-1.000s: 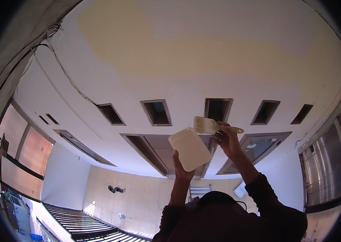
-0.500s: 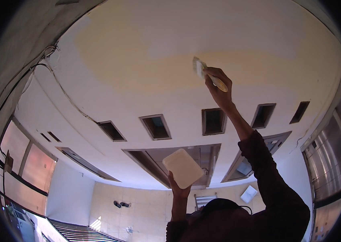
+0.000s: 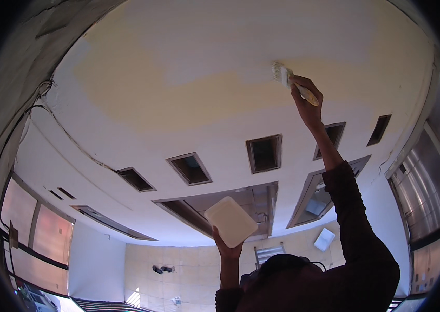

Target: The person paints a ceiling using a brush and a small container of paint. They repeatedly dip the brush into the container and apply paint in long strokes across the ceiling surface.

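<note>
My right hand [image 3: 308, 106] reaches up to the wall, closed round the yellowish handle of a paintbrush [image 3: 284, 75]. The brush's pale bristles point up and left, at the upper edge of a cream-yellow painted band [image 3: 147, 99] on the white wall [image 3: 220, 132]. Lower down, my left hand [image 3: 227, 249] grips a shallow off-white plastic tub [image 3: 232, 222] with rounded corners by its lower left edge. What the tub contains cannot be made out.
Small framed openings [image 3: 264, 154] run in a row below the painted band, with a doorway [image 3: 261, 200] beneath. Loose cables [image 3: 82, 148] hang along the left wall. On the tiled floor lie dark slippers [image 3: 163, 269], a white container [image 3: 324, 239] and part of a metal ladder [image 3: 269, 253].
My right hand has moved the paintbrush to the right along the wall. My left hand still holds the tub, and the whole view has shifted slightly.
</note>
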The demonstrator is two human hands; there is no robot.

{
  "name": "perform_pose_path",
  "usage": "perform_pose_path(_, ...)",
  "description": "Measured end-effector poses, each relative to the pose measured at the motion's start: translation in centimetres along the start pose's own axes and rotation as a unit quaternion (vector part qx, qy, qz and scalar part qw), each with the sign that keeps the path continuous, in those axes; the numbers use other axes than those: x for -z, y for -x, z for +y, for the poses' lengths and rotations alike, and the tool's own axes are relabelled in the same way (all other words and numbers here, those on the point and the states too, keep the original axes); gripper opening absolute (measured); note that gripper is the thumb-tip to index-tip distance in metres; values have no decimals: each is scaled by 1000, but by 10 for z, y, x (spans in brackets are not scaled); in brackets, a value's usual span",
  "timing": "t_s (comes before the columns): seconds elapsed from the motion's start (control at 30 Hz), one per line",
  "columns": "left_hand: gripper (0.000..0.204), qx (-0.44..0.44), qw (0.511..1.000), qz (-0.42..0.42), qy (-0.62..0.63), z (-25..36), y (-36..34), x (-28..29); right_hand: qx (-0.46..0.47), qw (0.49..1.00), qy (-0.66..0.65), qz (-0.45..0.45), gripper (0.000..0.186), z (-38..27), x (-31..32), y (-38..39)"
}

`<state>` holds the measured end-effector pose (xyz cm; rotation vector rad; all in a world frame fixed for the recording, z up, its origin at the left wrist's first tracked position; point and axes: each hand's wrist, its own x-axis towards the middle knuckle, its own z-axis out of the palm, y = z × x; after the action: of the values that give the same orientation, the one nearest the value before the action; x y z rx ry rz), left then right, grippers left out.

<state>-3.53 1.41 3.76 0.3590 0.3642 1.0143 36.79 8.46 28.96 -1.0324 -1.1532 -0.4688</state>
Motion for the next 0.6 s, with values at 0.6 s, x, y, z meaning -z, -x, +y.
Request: perform_pose_path(0.6,67,7,998,-2,58,-1,5,18,36,988,120,86,20,54,112,-21)
